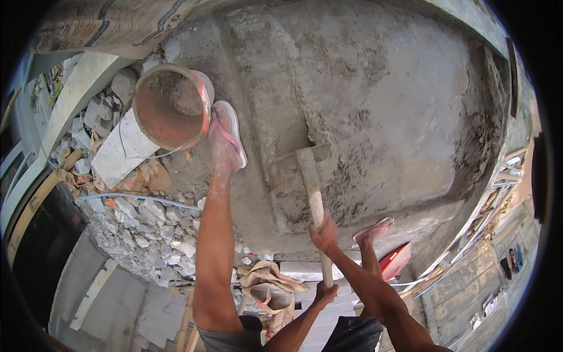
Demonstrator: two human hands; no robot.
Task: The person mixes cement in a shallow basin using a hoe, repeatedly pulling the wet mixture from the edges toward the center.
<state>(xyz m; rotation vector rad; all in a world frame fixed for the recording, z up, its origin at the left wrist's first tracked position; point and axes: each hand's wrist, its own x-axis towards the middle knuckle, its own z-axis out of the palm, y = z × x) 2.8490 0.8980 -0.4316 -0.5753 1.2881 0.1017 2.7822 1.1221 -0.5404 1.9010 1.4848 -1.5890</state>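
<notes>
Both of my hands are closed around the wooden handle (315, 202) of a hoe. My right hand (324, 233) grips it partway up, and my left hand (326, 293) holds it near the handle's end. The mud-coated hoe blade (319, 152) sits in wet grey mortar (352, 123), at the edge of a small wet hollow (290, 136). To the left, beside my sandalled left foot (226, 132), an orange bucket (149, 120) leans over with its open mouth showing. Grey mortar residue coats the inside of the bucket.
Broken rubble (158, 234) lies at the left, with a pale blue hose (141, 198) across it and a white slab (123, 154) by the bucket. My right foot (373, 230) stands near a red object (394, 261). Torn sacks (270, 287) lie between my legs. A raised rim (463, 226) bounds the mortar.
</notes>
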